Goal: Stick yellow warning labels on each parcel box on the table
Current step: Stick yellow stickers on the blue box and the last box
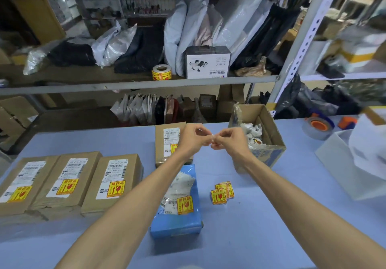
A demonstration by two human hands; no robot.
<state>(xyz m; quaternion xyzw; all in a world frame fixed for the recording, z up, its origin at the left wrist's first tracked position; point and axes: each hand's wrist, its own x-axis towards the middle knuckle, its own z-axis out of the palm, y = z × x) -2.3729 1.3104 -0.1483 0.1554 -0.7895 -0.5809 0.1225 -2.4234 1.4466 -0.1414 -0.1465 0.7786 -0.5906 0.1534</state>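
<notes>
Three brown parcel boxes lie side by side at the left of the blue table (261, 227): the left box (23, 185), the middle box (69, 181), the right box (117, 181). Each carries a yellow warning label. A blue parcel (177, 202) in front of me has a yellow label too. Another brown box (167, 141) lies farther back, partly hidden by my left hand (194, 138). My right hand (229, 139) meets my left above the table, and both pinch a small white scrap of backing paper (212, 140). Loose yellow labels (222, 192) lie on the table.
An open cardboard box (265, 122) with crumpled paper scraps stands right behind my right hand. A tape dispenser (318, 125) and white bags (365, 156) sit at the right. A roll of yellow labels (161, 72) rests on the shelf behind the table.
</notes>
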